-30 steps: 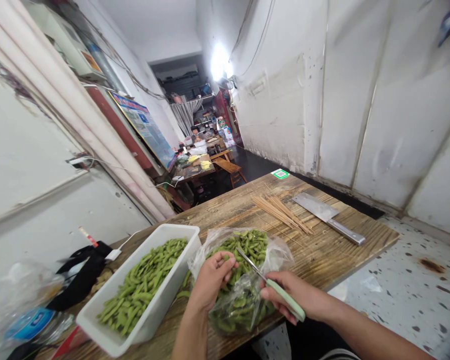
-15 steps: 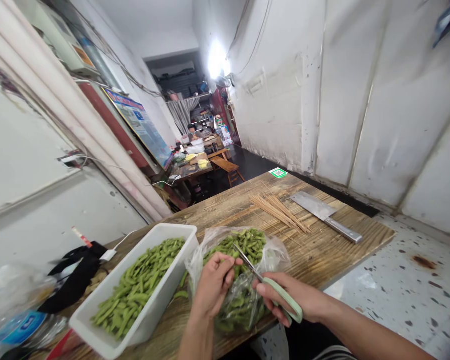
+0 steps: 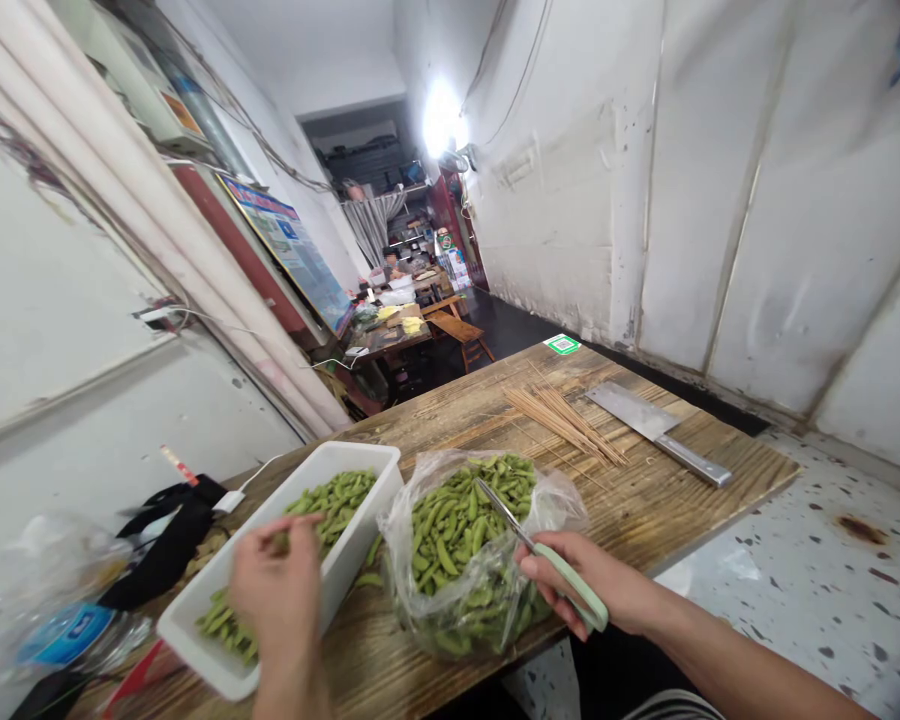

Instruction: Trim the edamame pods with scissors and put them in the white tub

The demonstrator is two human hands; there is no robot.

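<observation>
Green-handled scissors point(image 3: 562, 575) rest in my right hand point(image 3: 581, 580), its fingers wrapped round the handles. Their blades point up and left over an open clear plastic bag point(image 3: 399, 590) full of green soybean pods point(image 3: 450, 530). To the left, my left hand point(image 3: 281, 580) hovers over a long white plastic tub point(image 3: 379, 458), which holds more green pods point(image 3: 337, 505). Motion blurs its bent fingers, and whether a pod is between them cannot be made out. The hand hides the middle of the tub.
Thin wooden skewers point(image 3: 566, 425) and a cleaver point(image 3: 656, 430) lie on the wooden table point(image 3: 450, 410). A few loose pods point(image 3: 369, 578) lie between tub and bag. At left are a plastic bottle point(image 3: 82, 635), a black cloth bag point(image 3: 150, 535) and a white plug point(image 3: 229, 502).
My left hand has moved left, from the scissors' tips above the bag to over the tub. My right hand with the scissors has stayed nearly in place. The view has shifted slightly.
</observation>
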